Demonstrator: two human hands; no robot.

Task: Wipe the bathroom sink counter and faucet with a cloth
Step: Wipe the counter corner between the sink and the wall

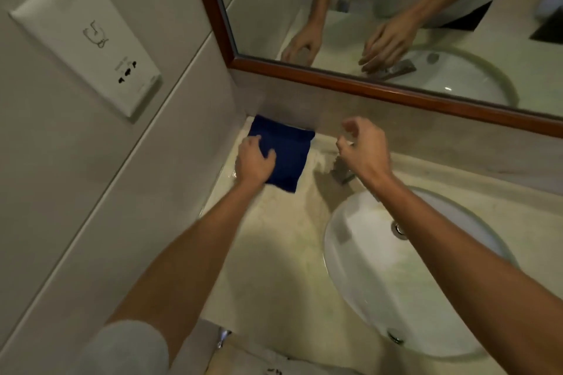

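A folded dark blue cloth (288, 154) lies flat on the pale marble counter (274, 237), in the back left corner where the side wall meets the backsplash. My left hand (254, 161) presses on the cloth's near left part, fingers curled over it. My right hand (364, 148) hovers above the faucet (342, 173), fingers loosely spread and holding nothing. Only a dark metal part of the faucet shows below that hand. The white oval sink basin (380, 277) sits to the right in the counter.
A wood-framed mirror (335, 77) hangs above the backsplash and reflects both hands. A white socket panel (88, 39) is mounted on the left wall. The counter's front edge runs near the bottom of the view.
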